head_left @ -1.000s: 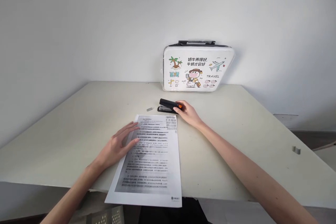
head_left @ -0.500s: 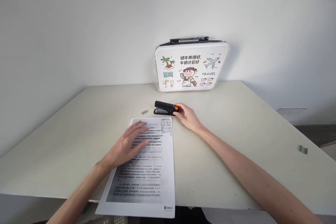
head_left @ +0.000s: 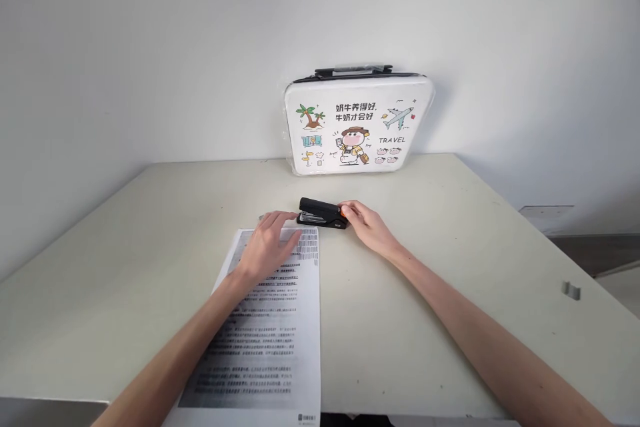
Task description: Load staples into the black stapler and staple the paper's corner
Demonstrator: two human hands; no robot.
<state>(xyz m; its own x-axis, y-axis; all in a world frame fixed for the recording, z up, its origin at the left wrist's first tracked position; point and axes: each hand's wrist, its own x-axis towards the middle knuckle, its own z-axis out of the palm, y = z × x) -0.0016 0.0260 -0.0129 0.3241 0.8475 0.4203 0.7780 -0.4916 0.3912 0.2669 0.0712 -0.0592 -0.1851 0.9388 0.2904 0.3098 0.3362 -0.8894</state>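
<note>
My right hand (head_left: 369, 225) grips the rear end of a black stapler (head_left: 323, 213), its thumb near the orange part. The stapler stands on the table with its top arm raised from the base at the front. Over the top of a printed paper sheet (head_left: 270, 333) is my left hand (head_left: 269, 240), fingers extended and thumb apart. Its fingertips are at the stapler's front end; whether they touch it I cannot tell. A small grey staple strip (head_left: 261, 217) is mostly hidden behind those fingers.
A white case (head_left: 357, 123) with cartoon prints and a black handle leans against the wall at the back of the table (head_left: 400, 333). Small grey pieces (head_left: 571, 290) lie near the right edge. The sheet's lower end reaches the table's front edge.
My left hand has moved from the middle of the sheet's upper part forward and right to the stapler's front. My right thumb has shifted on the stapler, and the view has moved slightly.
</note>
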